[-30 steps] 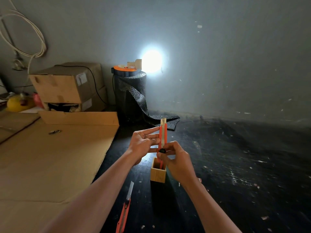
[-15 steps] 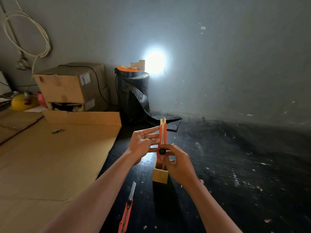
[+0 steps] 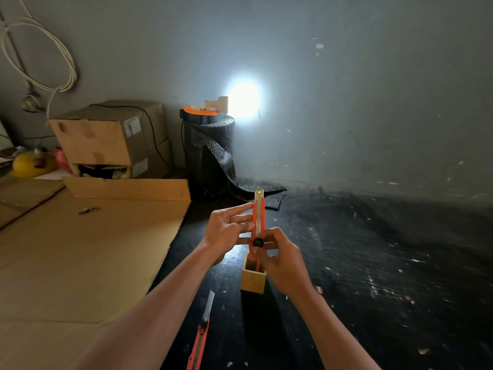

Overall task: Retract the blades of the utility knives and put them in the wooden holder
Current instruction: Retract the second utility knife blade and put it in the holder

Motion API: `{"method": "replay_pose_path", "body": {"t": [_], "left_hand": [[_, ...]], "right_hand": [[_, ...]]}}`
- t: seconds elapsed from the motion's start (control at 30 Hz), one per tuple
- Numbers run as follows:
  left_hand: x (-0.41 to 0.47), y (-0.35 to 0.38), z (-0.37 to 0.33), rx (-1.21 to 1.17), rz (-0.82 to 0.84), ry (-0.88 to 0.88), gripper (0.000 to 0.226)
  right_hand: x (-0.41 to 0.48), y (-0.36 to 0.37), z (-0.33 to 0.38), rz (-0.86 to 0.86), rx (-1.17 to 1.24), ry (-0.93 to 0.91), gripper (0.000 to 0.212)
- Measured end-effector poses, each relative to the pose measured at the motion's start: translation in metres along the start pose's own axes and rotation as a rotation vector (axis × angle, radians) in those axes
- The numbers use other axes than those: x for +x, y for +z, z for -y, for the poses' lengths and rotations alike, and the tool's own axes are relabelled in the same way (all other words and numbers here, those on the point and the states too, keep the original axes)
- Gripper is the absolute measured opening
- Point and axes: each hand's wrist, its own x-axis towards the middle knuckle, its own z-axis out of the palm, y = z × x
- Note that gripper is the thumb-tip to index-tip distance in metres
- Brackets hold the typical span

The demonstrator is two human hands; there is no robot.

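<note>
I hold an orange utility knife (image 3: 258, 217) upright above the small wooden holder (image 3: 253, 281) on the dark floor. My left hand (image 3: 226, 231) steadies the knife's upper body with its fingertips. My right hand (image 3: 280, 260) grips the lower end, thumb on the black slider knob (image 3: 258, 242). Only a short metal tip shows at the top of the knife. The knife's lower end sits at the holder's mouth. A second orange utility knife (image 3: 201, 337) lies on the floor in front of the holder, its blade extended.
A large flat cardboard sheet (image 3: 80, 263) covers the floor to the left. Stacked cardboard boxes (image 3: 112, 137) and a black mesh roll (image 3: 208, 153) with an orange reel on top stand by the wall. A bright lamp glares behind the roll.
The knife and both hands have dropped slightly toward the holder. The grip is the same.
</note>
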Motion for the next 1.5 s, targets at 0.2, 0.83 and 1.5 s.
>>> {"method": "replay_pose_path", "body": {"t": [0.2,0.83,1.5], "left_hand": [[0.001,0.001,0.006,-0.031,0.011,-0.015,0.050],[0.041,-0.014,0.095,0.269,-0.019,-0.121,0.043],[0.084,-0.002,0.204,0.595,0.071,-0.289,0.072]], "right_hand": [[-0.001,0.001,0.000,-0.035,0.031,0.051,0.026],[0.067,0.013,-0.051,-0.026,0.219,0.154,0.022],[0.106,0.088,-0.144,0.037,-0.089,0.388,0.006]]}}
